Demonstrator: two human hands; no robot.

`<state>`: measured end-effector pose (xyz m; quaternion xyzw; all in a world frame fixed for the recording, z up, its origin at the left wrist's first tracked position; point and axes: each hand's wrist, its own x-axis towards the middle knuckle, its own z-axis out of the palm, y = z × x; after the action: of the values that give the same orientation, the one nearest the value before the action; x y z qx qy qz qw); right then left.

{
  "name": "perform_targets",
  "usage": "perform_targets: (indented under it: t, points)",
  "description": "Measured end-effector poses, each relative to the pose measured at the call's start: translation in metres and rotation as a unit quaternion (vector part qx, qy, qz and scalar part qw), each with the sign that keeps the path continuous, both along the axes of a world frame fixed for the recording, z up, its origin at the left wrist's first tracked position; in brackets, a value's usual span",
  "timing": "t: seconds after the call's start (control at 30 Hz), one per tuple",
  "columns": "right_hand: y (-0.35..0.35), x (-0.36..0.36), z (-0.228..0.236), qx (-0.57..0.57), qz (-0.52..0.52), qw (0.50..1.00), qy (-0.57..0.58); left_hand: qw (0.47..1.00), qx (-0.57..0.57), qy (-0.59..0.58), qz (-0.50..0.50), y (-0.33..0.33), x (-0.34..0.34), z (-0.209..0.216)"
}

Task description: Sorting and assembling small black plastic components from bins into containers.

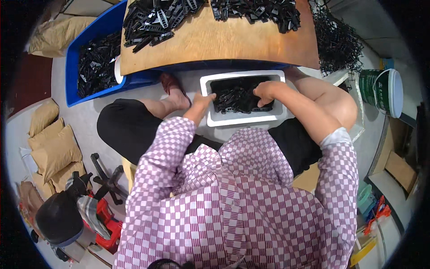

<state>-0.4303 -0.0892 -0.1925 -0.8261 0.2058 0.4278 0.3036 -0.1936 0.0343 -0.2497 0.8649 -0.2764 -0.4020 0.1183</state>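
Note:
A white box [244,120] with thick walls, like a foam box, stands between my legs. Many small black plastic parts [235,98] lie inside it. My left hand [204,102] is closed over the box's left wall, its fingertips at the inner side. Reaching in from the right, my right hand [268,92] is over the black parts with its fingers curled downward. Whatever those fingers may grip is hidden under the hand.
A wooden board [201,47] ahead carries heaps of black plastic parts [257,11]. Left of it, a blue bin [71,74] holds more. A tangle of thin black pieces [338,40] lies right, near a green bucket [374,92]. Brown sacks [60,150] and a chair base [107,179] are left.

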Motion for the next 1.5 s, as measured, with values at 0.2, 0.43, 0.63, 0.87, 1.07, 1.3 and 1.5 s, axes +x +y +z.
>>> perform_targets:
  t: [0.2,0.43,0.63,0.87,1.07,1.3,1.5]
  points:
    - [-0.017,-0.016,-0.042,-0.085,-0.109,0.986,-0.095,0.996,-0.074,-0.045,-0.031,-0.017,0.02,-0.036]
    - [-0.021,-0.013,-0.034,-0.092,-0.152,0.975,-0.131,0.997,-0.055,-0.049,-0.035,-0.04,0.027,-0.041]
    - [-0.034,-0.007,0.077,-0.015,-0.141,0.925,-0.351,0.981,-0.129,-0.146,-0.02,-0.022,-0.014,0.028]
    - [-0.092,0.015,0.077,-0.324,-0.243,0.809,-0.427,0.961,-0.197,0.19,0.031,-0.077,-0.018,0.147]
    - [-0.098,0.029,0.075,-0.391,-0.273,0.807,-0.348,0.897,-0.314,0.153,-0.27,-0.101,-0.003,0.148]
    - [-0.099,0.029,0.077,-0.387,-0.245,0.822,-0.338,0.709,-0.39,-0.275,-0.519,-0.2,0.013,0.151]
    - [-0.098,0.026,0.075,-0.383,-0.222,0.802,-0.402,0.711,-0.323,-0.271,-0.562,-0.199,0.008,0.154]
